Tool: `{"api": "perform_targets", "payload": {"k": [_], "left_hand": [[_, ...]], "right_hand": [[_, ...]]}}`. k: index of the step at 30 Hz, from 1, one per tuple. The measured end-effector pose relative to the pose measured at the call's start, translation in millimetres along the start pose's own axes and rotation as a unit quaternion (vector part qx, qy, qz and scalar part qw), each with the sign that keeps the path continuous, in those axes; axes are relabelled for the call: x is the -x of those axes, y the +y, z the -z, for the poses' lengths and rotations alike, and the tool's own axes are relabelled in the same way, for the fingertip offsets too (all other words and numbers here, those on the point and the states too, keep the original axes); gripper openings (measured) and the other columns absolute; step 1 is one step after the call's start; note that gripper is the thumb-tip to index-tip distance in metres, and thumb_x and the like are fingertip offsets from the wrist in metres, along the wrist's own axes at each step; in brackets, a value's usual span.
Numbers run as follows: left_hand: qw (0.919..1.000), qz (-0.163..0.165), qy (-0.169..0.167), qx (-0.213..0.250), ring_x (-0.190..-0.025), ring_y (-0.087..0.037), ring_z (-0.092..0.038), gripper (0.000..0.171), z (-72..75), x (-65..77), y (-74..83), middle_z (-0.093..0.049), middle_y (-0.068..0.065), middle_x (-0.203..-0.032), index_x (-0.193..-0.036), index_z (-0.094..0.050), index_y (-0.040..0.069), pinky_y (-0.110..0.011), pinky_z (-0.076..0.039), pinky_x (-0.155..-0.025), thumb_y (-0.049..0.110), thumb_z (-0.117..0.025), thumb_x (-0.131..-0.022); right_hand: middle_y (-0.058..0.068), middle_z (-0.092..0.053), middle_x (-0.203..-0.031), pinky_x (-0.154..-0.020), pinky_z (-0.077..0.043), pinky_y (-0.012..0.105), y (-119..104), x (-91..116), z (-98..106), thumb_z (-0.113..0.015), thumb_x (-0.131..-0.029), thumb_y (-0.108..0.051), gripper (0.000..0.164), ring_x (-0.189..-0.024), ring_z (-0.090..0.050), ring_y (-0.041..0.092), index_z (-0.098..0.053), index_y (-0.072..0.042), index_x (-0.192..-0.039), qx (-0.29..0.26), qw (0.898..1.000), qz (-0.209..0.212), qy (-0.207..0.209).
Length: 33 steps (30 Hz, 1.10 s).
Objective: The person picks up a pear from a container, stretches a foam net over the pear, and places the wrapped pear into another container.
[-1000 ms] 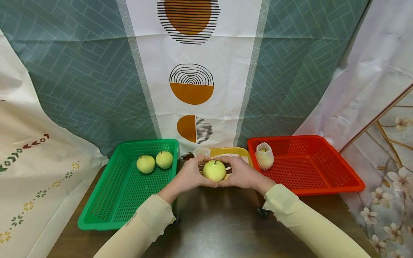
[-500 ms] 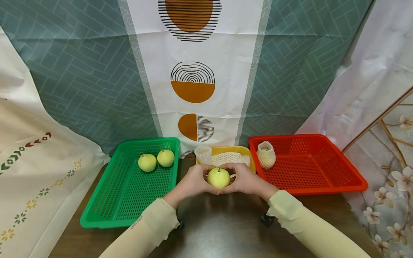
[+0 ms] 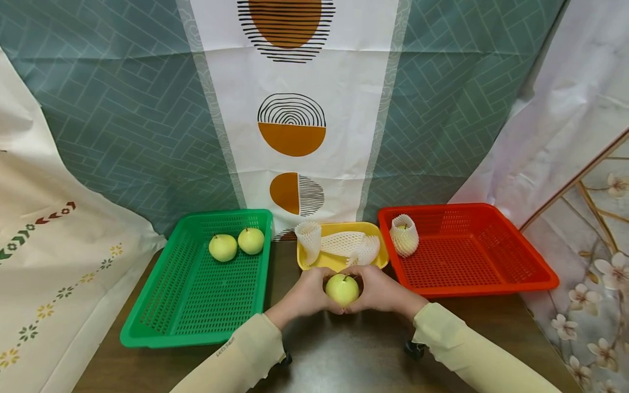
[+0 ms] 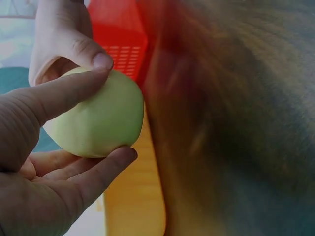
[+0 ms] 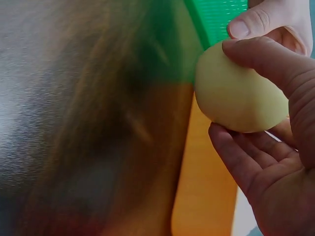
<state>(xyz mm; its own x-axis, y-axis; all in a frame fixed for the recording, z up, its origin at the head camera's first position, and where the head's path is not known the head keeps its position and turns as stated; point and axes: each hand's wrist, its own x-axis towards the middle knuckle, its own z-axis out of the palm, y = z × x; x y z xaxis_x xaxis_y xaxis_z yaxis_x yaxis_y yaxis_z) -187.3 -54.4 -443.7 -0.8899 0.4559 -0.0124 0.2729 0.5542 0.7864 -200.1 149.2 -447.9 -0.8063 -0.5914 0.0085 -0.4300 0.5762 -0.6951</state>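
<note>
A round, yellow-green pear (image 3: 342, 290) with a short stem is held between both hands above the table, just in front of the yellow tray (image 3: 328, 263). My left hand (image 3: 312, 292) grips its left side, thumb on the near face and fingers curled behind. From the other side my right hand (image 3: 380, 290) grips it likewise, the two thumbs meeting in front. In the left wrist view, the pear (image 4: 106, 115) sits between thumb and fingers. White foam nets lie in the yellow tray: one stands up as an open sleeve (image 3: 309, 240), others lie flat (image 3: 342, 243).
A green basket (image 3: 131, 333) on the left holds two bare pears (image 3: 223, 248). On the right stands a red basket (image 3: 472, 262) with one pear in a foam net (image 3: 404, 237) in its near-left corner. Dark wooden table (image 3: 344, 360) extends in front; patterned cloths hang behind.
Both hands have drawn the pear back toward the body and slightly right, still gripping it. The yellow tray and its foam nets, partly covered before, now show more fully.
</note>
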Motion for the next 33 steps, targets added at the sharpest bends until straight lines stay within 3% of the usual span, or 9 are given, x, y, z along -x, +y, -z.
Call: {"api": "perform_targets", "payload": {"k": [6,14,23,33], "left_hand": [[0.9998,0.003,0.004,-0.017,-0.076,-0.007,-0.056,0.055,-12.4,-2.4,-6.6,-0.063,0.01,-0.086,-0.096,-0.066,0.018,-0.023,-0.047,-0.069,0.024,-0.092,-0.048],[0.9997,0.001,0.005,-0.024,-0.077,-0.007,-0.056,0.055,-22.8,-3.5,-11.3,-0.063,0.01,-0.084,-0.095,-0.064,0.018,-0.023,-0.047,-0.07,0.016,-0.092,-0.047],[0.9985,0.026,0.008,-0.048,-0.076,-0.007,-0.055,0.06,-28.1,-1.9,-10.3,-0.063,0.006,-0.087,-0.097,-0.063,0.012,-0.022,-0.046,-0.07,0.015,-0.092,-0.045],[0.9975,0.023,0.004,-0.067,-0.077,-0.008,-0.055,0.061,-28.2,-1.2,-8.3,-0.063,0.004,-0.088,-0.098,-0.063,0.01,-0.023,-0.046,-0.07,0.015,-0.092,-0.044]], "right_hand": [[-0.019,-0.061,-0.099,-0.085,-0.046,0.027,9,1,-8,-0.087,-0.06,-0.037,0.059,-0.092,-0.055,0.004,-0.06,-0.032,-0.112,0.007,1.0,-0.008,-0.007],[-0.019,-0.061,-0.1,-0.087,-0.045,0.029,15,3,-14,-0.087,-0.06,-0.036,0.056,-0.094,-0.054,0.005,-0.059,-0.034,-0.108,0.007,1.0,0.013,-0.001],[-0.019,-0.062,-0.097,-0.087,-0.044,0.03,19,6,-21,-0.088,-0.057,-0.033,0.055,-0.093,-0.054,0.004,-0.06,-0.031,-0.105,0.013,1.0,0.009,0.006],[-0.017,-0.061,-0.098,-0.088,-0.045,0.03,18,8,-23,-0.088,-0.056,-0.039,0.057,-0.093,-0.054,0.004,-0.06,-0.029,-0.104,0.021,1.0,-0.003,0.01]]}}
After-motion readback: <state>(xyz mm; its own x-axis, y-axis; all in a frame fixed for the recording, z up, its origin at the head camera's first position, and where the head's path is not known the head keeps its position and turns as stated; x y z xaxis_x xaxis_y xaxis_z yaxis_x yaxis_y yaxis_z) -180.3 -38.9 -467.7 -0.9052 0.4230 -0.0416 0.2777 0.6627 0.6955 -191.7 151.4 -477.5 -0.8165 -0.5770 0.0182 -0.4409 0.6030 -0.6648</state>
